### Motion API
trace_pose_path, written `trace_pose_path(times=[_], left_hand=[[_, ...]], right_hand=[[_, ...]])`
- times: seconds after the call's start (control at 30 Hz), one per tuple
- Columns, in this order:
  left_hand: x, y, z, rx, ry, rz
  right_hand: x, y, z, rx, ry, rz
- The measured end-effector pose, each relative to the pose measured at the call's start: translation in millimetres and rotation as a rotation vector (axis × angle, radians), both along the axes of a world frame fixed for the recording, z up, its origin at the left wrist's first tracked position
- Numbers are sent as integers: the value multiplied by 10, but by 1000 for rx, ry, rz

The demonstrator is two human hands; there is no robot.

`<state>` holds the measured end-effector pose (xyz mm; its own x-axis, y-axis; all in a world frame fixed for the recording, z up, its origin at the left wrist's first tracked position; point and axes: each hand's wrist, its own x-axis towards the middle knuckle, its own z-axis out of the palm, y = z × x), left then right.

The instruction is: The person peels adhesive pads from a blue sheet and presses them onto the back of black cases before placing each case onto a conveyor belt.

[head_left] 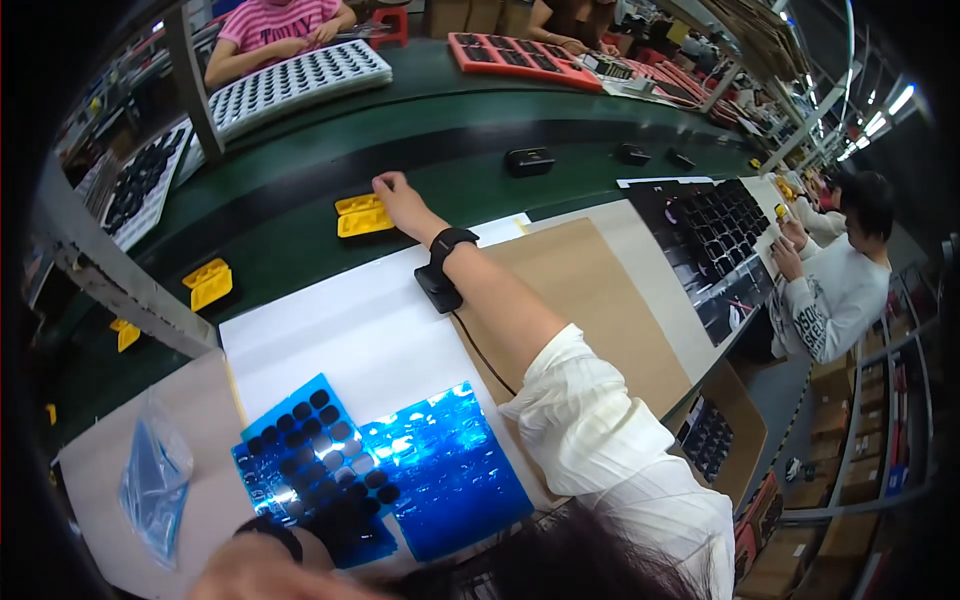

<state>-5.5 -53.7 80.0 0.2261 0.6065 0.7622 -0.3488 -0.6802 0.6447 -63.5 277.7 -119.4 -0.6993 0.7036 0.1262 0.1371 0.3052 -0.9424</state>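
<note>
Lying just left of the right hand (402,204), the open yellow case (362,222) borders its half-curled fingers (whether they grip it, I cannot tell).

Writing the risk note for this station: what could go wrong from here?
1. The right hand is at the edge of the open yellow case on the green surface; a clumsy grip might knock the case askew.
2. The black cable runs beside the right forearm and could snag on the white sleeve.
3. The blurred left hand is near the black round pads; a careless sweep might shift them.
</note>
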Motion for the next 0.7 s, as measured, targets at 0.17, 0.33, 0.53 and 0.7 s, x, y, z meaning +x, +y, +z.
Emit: trace_pose_path(times=[0.17,0.33,0.53,0.7], left_hand=[[-5,43,24,72,-79,-278],[90,-55,28,17,-118,-339],[209,-70,2,-62,-155,-402],[194,-91,2,11,-110,-467]], right_hand=[[178,9,133,75,-166,-9],[390,-228,307,187,-57,17],[1042,-447,618,127,147,39],[1248,-610,795,-53,405,84]])
